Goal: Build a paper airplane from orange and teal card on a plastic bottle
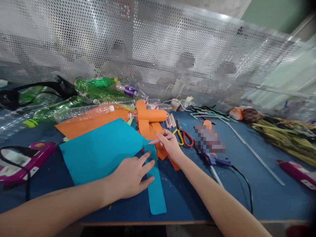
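My left hand (134, 176) lies flat with fingers spread, pressing across a large blue paper sheet (98, 148) and a narrow blue paper strip (158, 194). The strip has rounded corners at its near end. My right hand (170, 144) is closed around a pink marker (154, 141), its tip near the far end of the strip and the sheet's right corner. Under and behind that hand lie orange paper pieces (161, 153) and a curled orange paper roll (153, 115). Just right of the hand rest scissors (189, 140) with red and yellow handles.
Plastic bottles (84, 110) crowd the back left. A glue gun (217, 160) with a cord lies at right, near a pixelated patch. Purple cases (32, 161) sit at both sides. Dried leaves (283, 135) lie far right. Behind the table stands a perforated metal panel (153, 42).
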{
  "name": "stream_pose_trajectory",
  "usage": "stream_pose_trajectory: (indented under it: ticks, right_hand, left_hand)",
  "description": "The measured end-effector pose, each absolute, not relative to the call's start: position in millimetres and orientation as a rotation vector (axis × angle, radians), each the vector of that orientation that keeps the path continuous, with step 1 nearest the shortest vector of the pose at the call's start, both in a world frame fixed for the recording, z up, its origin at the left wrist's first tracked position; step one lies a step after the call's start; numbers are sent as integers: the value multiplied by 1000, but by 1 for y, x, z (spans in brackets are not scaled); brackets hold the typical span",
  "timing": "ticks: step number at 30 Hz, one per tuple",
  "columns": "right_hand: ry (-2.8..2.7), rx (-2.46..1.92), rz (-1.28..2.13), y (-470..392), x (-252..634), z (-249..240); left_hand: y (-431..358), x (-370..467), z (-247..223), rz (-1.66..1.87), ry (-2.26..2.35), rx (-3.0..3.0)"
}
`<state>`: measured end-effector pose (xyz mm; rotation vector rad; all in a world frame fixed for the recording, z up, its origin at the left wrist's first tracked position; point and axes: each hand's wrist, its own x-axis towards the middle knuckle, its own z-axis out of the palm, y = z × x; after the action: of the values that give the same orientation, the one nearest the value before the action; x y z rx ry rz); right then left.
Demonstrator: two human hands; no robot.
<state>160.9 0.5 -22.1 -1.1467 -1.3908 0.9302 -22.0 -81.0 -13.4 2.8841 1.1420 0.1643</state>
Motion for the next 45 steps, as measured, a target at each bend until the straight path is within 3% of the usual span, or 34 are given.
stream_pose_trajectory:
  ticks: [14, 45]
  right_hand:
    - [-1464, -1156, 1036, -1, 157, -25]
    - [-1303, -1309, 897, 8, 173, -27]
  left_hand:
    - [-81, -22, -14, 173, 1142, 2881]
    - [-81, -24, -14, 197, 1122, 2905]
